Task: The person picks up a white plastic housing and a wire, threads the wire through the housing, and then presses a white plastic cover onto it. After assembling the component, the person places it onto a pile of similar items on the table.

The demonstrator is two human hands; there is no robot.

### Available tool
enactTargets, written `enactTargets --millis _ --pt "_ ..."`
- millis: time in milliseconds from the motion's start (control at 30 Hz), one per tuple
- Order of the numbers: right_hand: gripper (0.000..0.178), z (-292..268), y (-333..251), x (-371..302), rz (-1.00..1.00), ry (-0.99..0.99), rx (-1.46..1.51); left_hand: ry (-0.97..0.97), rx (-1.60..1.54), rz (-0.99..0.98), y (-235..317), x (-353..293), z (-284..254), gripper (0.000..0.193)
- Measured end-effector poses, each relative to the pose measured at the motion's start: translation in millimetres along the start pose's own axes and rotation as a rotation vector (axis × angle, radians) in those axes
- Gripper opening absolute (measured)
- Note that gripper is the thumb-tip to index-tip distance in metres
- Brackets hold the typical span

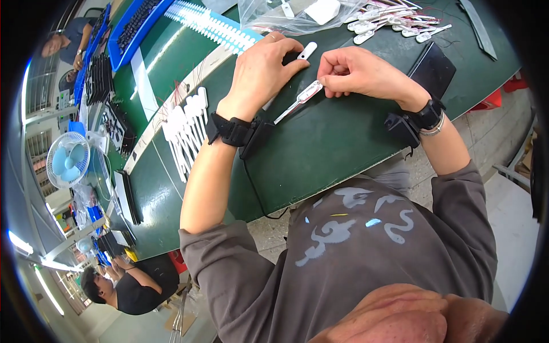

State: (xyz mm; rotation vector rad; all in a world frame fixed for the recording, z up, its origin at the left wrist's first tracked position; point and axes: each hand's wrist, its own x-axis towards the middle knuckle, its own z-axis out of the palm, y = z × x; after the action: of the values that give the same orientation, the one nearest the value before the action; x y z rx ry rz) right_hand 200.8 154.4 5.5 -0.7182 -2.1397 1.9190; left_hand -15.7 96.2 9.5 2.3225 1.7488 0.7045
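Note:
My right hand [361, 73] pinches the end of a slim white plastic piece [307, 95], wide and open-faced near my fingers and tapering to a thin stem that points toward me. Small parts and a reddish wire show inside its wide end. My left hand [260, 71] is curled over the table, thumb and index finger closing on a flat white plastic cover [309, 50] with a small hole; its other end is hidden by the hand. To the left of my left forearm lie several white long-stemmed pieces [194, 108], side by side.
Wired white pieces [394, 23] are heaped at the far right, beside a clear plastic bag [269, 14]. A black flat device [433, 70] lies past my right wrist. A light-blue strip sheet [214, 26] and a blue bin [117, 48] stand far left. Other people sit leftward.

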Motion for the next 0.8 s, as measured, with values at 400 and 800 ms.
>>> enactTargets --millis 400,800 --pt "0.016 -1.4 0.7 -0.1 0.023 0.048 0.005 0.116 -0.001 -0.229 20.3 -30.5 -49.4 0.019" --pt "0.017 4.9 4.1 2.9 0.009 0.092 0.175 0.300 -0.034 -0.233 55.6 -70.3 -9.7 0.021"
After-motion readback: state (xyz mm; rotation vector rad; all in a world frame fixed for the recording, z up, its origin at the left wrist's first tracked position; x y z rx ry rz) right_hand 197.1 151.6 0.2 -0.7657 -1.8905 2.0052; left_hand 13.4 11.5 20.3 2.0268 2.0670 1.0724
